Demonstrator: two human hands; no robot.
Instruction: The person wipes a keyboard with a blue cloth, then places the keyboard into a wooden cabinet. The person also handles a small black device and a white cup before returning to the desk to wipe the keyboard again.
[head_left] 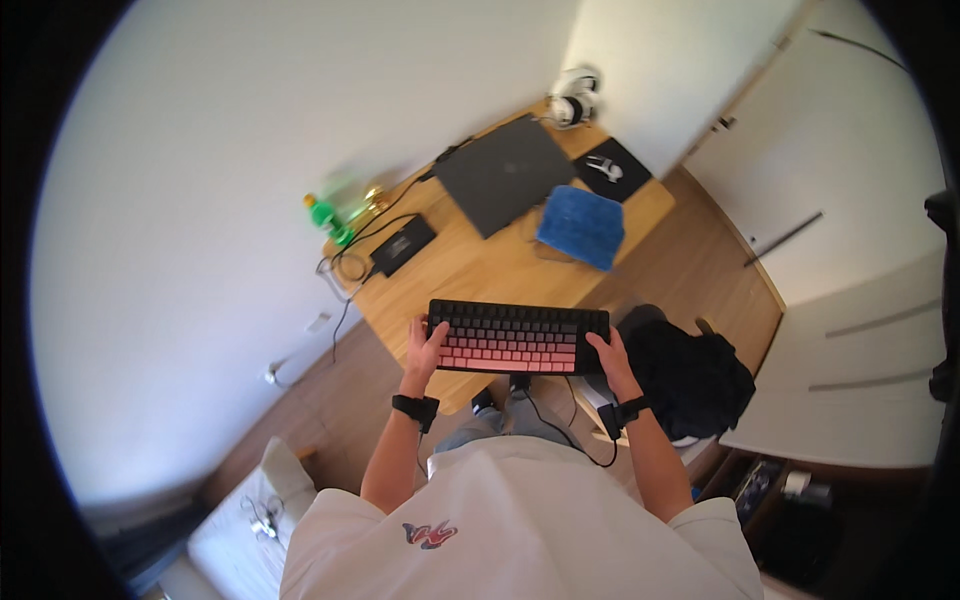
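Observation:
A keyboard (518, 337) with black upper rows fading to pink lower rows lies at the near edge of a wooden desk (480, 265). My left hand (426, 346) grips its left end, thumb on the keys. My right hand (608, 356) holds its right end. Both wrists wear black bands. A cable hangs from the keyboard's near edge toward my lap.
Farther back on the desk lie a closed dark laptop (505, 172), a blue cloth (582, 226), a black mouse pad (612, 169), white headphones (574, 100), a small black box (402, 244) and a green bottle (330, 215). A black bag (690, 375) sits on a chair at right.

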